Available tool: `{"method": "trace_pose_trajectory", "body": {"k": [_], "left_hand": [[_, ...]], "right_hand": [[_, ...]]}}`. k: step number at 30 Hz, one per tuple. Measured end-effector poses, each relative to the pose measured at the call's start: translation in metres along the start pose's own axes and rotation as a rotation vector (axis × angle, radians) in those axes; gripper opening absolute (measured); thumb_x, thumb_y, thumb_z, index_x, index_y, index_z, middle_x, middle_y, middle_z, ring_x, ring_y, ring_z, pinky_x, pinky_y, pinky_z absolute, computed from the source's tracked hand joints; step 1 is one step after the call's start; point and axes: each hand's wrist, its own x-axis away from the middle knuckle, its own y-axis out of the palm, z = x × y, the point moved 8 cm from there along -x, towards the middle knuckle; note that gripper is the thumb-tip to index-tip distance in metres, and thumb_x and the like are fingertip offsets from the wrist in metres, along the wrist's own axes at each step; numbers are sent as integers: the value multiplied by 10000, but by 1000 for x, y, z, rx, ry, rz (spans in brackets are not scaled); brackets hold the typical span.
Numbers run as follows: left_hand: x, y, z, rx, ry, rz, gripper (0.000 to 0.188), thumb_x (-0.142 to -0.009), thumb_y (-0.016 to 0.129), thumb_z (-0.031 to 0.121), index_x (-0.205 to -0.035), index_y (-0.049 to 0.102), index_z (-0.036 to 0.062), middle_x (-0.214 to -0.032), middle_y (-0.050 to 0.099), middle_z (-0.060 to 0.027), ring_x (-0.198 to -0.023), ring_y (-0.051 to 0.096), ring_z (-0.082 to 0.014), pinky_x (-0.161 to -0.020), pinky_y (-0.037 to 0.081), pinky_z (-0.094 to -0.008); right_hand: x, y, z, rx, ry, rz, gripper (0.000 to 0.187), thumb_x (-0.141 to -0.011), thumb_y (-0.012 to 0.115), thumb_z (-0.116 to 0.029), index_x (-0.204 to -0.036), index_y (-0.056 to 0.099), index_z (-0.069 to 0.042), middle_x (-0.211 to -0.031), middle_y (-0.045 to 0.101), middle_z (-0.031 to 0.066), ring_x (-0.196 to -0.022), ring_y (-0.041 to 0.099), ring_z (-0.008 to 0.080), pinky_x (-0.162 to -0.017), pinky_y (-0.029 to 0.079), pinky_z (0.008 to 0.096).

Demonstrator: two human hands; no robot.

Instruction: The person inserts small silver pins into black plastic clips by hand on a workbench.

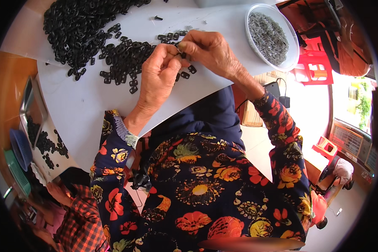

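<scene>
- In the head view, with the bare left hand [157, 71], pinches thumb against curled fingers, grasping a small dark piece [183, 55] largely hidden by the fingertips.
- With the bare right hand [210, 48], reaches across to the left fingertips, thumb and forefinger pressed close together on the same small dark piece, with hardly any gap between.
- Cannot tell whether another tiny item is tucked inside the right pinch.
- Holds the small dark piece over the smooth, pale grey-white tabletop [80, 101], near its curved front edge.
- Just beside the left hand, a loose spread of small black plastic pieces with holes [126, 59], with a few more beyond and beneath the joined fingertips.
- Farther left and beyond, a large, dense heap of similar black pieces [77, 33].
- Beyond the spread, lying alone, a small dark screw-like piece [158, 18].
- To the right of the right hand, well apart, a round, translucent plastic tub [295, 61] filled with small, shiny grey pieces [268, 38].
- Around both forearms, dark sleeves printed with red and yellow flowers [287, 168].
</scene>
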Motion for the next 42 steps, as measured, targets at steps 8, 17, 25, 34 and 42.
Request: {"method": "trace_pose_trajectory", "body": {"k": [8, 17, 25, 34, 42], "left_hand": [[2, 0, -1, -40, -8, -16, 93, -879, 510, -28, -968, 529, -10, -796, 641, -47, -777, 648, -97, -651, 489, -211], [1, 0, 0, -86, 25, -5, 90, -881, 506, -20, -968, 525, -8, -803, 649, -52, -733, 621, -80, -632, 481, -202], [2, -2, 1, -39, 48, -23, 78, -878, 505, -26, -951, 509, 2, -796, 652, -54, -723, 592, -53, -605, 460, -204], [6, -5, 1, -5, 87, 11, 59, -883, 507, -6, -941, 511, -3, -794, 652, -45, -686, 552, -47, -600, 447, -205], [1, -12, 15, -110, 71, -54, 78, -892, 533, 17, -967, 558, 18, -777, 627, -29, -699, 572, -72, -632, 466, -229]], "right_hand": [[-4, 2, 7, -159, -54, -91, 143, -876, 633, -146, -881, 650, -4, -672, 596, -2, -625, 526, 56, -588, 457, 240], [2, 4, 4, -38, 13, 21, 191, -867, 668, -174, -802, 627, 1, -642, 591, -3, -608, 521, 40, -561, 440, 221], [-1, 5, 11, -287, 2, -13, 176, -894, 647, -177, -844, 654, -8, -662, 589, -22, -622, 505, 26, -549, 419, 209], [5, 11, 5, -114, 6, 40, 163, -865, 671, -158, -821, 650, -2, -648, 579, -25, -613, 476, 17, -549, 409, 204], [7, 11, 13, -278, -54, -10, 124, -881, 641, -109, -904, 613, 10, -740, 626, 9, -666, 551, 43, -589, 459, 205]]}}
